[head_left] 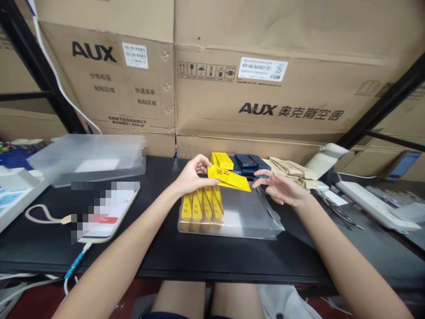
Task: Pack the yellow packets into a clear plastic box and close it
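Between thumb and fingers, my left hand (195, 175) grips one end of a yellow paper packet (234, 180) with dark printed characters. The packet is held above a clear plastic box (247, 223) lying on the black table. Several yellow packets (202, 208) stand side by side in the left part of that box. My right hand (280, 188) hovers just right of the held packet, fingers apart and holding nothing. Behind the box sit a yellow packet stack (222, 160), dark blue packets (248, 163) and beige packets (288, 168).
At the left are another clear plastic box (89, 155) and a charging phone (113, 217). A pale bottle (327, 159) leans at the back right, near a white power strip (375, 206). Large cardboard boxes (212, 102) wall off the back of the black table (232, 261).
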A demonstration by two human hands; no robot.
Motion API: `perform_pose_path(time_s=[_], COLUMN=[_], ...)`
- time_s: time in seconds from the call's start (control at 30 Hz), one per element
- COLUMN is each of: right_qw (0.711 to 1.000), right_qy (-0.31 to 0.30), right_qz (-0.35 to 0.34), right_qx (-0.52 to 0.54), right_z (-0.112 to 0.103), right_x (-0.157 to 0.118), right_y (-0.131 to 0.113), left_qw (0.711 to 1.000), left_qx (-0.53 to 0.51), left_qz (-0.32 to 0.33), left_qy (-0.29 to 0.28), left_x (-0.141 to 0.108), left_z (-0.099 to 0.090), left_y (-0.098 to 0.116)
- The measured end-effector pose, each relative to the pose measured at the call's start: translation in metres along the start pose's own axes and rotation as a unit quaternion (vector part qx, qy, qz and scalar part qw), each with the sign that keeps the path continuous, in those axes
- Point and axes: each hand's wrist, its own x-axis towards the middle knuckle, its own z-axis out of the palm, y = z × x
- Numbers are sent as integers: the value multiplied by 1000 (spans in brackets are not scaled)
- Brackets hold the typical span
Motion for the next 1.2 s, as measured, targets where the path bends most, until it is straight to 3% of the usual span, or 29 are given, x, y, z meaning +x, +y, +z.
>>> perform_pose_path(time_s=[0.17, 0.3, 0.43, 0.57, 0.73, 0.93, 1.07, 1.2], right_qw=[998, 999, 998, 996, 993, 984, 984, 987], right_qy=[-55, -11, 41, 47, 14, -3, -13, -60], right_qz=[13, -3, -14, -14, -21, -15, -22, -19], right_qx=[-17, -32, -47, -71, -112, -178, -179, -151], right_z=[13, 17, 19, 23, 29, 36, 37, 35], right_x=[3, 7, 9, 9, 9, 11, 11, 9], right_y=[5, 6, 5, 5, 8, 11, 11, 12], left_qw=[995, 993, 994, 993, 995, 987, 988, 991], left_qx=[42, 50, 51, 45, 33, 128, 129, 99], left_qz=[-28, -27, -21, -31, -38, -20, -21, -40], left_qy=[-82, -102, -98, -102, -90, -93, -83, -82], left_x=[-4, -4, -5, -5, -4, -6, -6, -4], left_z=[3, 3, 3, 4, 5, 6, 7, 6], left_y=[-3, -3, -2, -2, -3, -3, -4, -6])
